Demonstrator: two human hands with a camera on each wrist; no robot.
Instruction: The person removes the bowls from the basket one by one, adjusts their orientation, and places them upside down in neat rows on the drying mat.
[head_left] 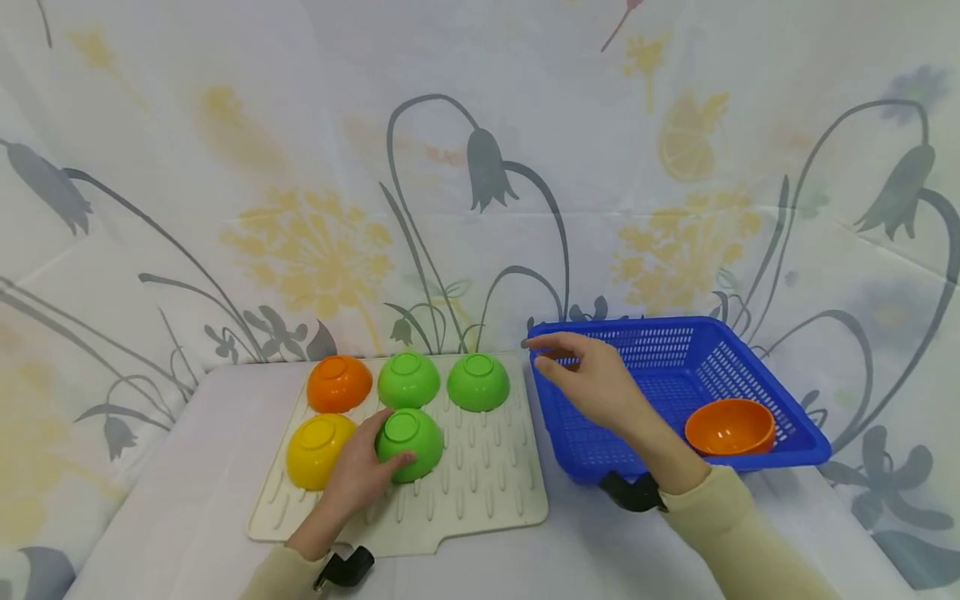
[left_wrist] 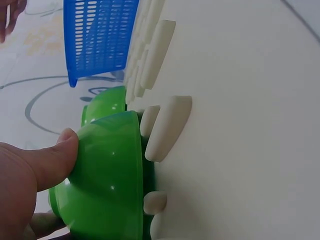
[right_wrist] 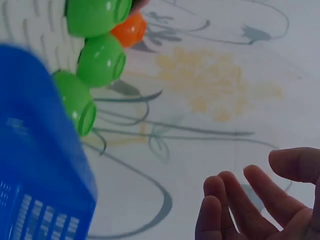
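My left hand grips a green bowl that sits upside down on the cream pegged drying mat. In the left wrist view the thumb presses against this bowl's side, its rim by the pegs. Beside it on the mat is an upturned yellow bowl. Behind stand an upturned orange bowl and two more green bowls, one in the middle and one at the right. My right hand hovers over the left part of the blue basket, fingers loosely bent, holding nothing.
Inside the basket's right front corner lies another orange bowl, its opening facing up. The basket stands just right of the mat. A white cloth covers the table, and a flower-printed curtain hangs right behind everything.
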